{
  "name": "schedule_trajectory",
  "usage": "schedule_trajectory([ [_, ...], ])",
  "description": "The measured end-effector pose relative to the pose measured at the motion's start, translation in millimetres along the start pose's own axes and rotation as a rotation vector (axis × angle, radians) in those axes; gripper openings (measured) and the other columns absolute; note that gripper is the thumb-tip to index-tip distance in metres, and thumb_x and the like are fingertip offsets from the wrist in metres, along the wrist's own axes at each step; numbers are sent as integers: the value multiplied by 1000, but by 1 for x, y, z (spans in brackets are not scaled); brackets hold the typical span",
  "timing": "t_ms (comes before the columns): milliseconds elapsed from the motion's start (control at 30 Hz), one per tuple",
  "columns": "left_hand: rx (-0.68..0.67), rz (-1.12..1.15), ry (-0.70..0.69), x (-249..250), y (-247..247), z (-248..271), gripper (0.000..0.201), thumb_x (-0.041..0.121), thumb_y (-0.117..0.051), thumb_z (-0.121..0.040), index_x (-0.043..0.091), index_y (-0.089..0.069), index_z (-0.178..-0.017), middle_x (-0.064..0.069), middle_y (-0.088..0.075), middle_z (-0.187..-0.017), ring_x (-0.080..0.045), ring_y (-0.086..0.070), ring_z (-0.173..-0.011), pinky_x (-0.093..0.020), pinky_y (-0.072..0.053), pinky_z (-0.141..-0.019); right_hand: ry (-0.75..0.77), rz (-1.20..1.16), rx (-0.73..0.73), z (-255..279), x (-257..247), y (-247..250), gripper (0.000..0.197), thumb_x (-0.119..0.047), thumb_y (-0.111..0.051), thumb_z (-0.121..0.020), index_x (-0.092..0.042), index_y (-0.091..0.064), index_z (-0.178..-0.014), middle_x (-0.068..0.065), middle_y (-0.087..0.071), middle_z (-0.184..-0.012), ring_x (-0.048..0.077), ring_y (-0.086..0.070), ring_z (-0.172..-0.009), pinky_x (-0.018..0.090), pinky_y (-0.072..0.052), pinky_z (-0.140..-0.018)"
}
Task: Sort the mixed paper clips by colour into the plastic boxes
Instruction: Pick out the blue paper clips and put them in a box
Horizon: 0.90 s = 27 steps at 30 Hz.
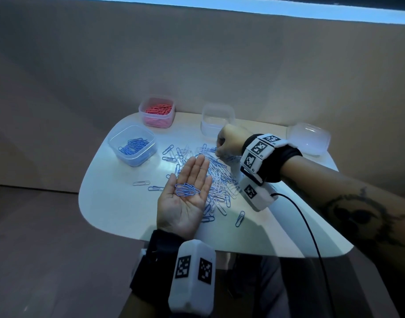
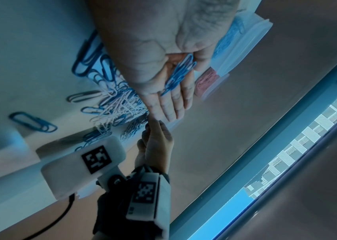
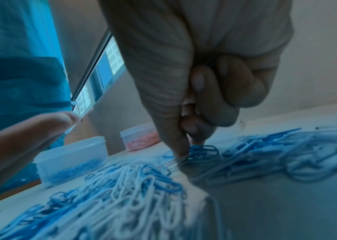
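Observation:
A mixed heap of blue and white paper clips [image 1: 216,177] lies in the middle of the white table [image 1: 119,210]. My left hand [image 1: 190,191] lies palm up over the heap's near side, fingers straight, with several blue clips [image 1: 187,189] resting in the palm; the same blue clips [image 2: 178,73] show in the left wrist view. My right hand [image 1: 222,145] is curled at the heap's far edge, thumb and forefinger pinching a blue clip [image 3: 201,150] on the table. A box with blue clips [image 1: 132,145] stands at the left, a box with pink clips [image 1: 156,112] behind it.
An empty clear box [image 1: 216,120] stands at the back centre and a clear lid or box [image 1: 309,138] at the back right. Loose clips [image 1: 240,218] lie scattered near the heap. A black cable [image 1: 311,235] runs from my right wrist over the table's front edge.

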<state>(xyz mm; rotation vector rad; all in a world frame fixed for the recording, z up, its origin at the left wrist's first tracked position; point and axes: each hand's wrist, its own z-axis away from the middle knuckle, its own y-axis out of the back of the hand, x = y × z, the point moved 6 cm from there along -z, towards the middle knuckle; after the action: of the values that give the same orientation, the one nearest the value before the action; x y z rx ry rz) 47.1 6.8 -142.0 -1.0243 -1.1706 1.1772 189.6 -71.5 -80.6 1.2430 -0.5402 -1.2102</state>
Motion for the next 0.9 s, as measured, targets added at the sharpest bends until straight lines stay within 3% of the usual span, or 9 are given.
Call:
schedule_trajectory([
  [100,2,-20,12,-1,-5,1,41,22,-55,-71,-3,-71,-100,-19,-66,-114,-29,-68,-98,-44,-55,-79,-38,-4,-18,-6,1,-4,15,-13,-69,-72,1,-70,-78,15,-72,-82,27,-66,-74,36,-55,-68],
  [267,18,-43,14,-3,-11,2,41,26,-49,-75,-2,-73,-95,-17,-68,-111,-27,-69,-96,-42,-54,-79,-25,60,-39,-10,1,-5,13,-16,-68,-67,-5,-66,-74,13,-71,-78,31,-68,-77,46,-59,-71],
  [367,27,-47,25,-3,-14,3,40,24,-52,-74,-2,-73,-96,-18,-68,-112,-28,-69,-97,-43,-53,-81,14,115,-29,-6,-5,-4,12,-15,-62,-76,-4,-60,-71,14,-66,-76,32,-63,-73,36,-54,-63],
  [433,58,-50,27,-4,-13,3,43,28,-43,-86,-2,-73,-95,-17,-68,-110,-27,-69,-95,-43,-53,-81,34,183,-32,-1,-8,-3,16,-13,-55,-85,-3,-54,-73,15,-57,-78,28,-51,-72,26,-39,-53],
  [500,75,-47,23,-3,-12,4,52,31,-33,-95,-2,-74,-93,-17,-68,-110,-27,-69,-94,-43,-52,-82,30,180,-29,4,-8,2,19,-12,-52,-88,-1,-58,-74,19,-58,-84,24,-48,-75,25,-34,-52],
  [600,95,-56,27,-2,-11,4,62,32,-22,-99,-1,-74,-91,-16,-69,-109,-26,-70,-93,-43,-52,-82,40,70,-26,13,1,16,18,-14,-51,-89,-1,-65,-87,15,-60,-81,21,-45,-70,23,-32,-52],
  [700,108,-59,29,-3,-10,3,64,33,-20,-99,0,-74,-91,-16,-69,-109,-26,-70,-92,-42,-53,-80,45,-335,-131,32,4,21,16,-17,-56,-90,-12,-59,-75,-2,-46,-56,12,-36,-48,19,-26,-43],
  [800,137,-79,30,-3,-11,4,65,35,-20,-99,1,-75,-90,-16,-69,-107,-27,-70,-90,-43,-54,-77,97,-686,-238,58,-13,15,18,-12,-57,-89,-12,-57,-71,-11,-40,-41,2,-29,-36,14,-19,-37],
  [900,162,-81,30,-3,-12,5,65,36,-23,-99,1,-76,-84,-15,-72,-97,-26,-71,-82,-42,-56,-72,187,-666,-330,81,-41,-2,11,-10,-59,-87,-3,-64,-80,-6,-42,-46,4,-28,-38,14,-19,-36],
])
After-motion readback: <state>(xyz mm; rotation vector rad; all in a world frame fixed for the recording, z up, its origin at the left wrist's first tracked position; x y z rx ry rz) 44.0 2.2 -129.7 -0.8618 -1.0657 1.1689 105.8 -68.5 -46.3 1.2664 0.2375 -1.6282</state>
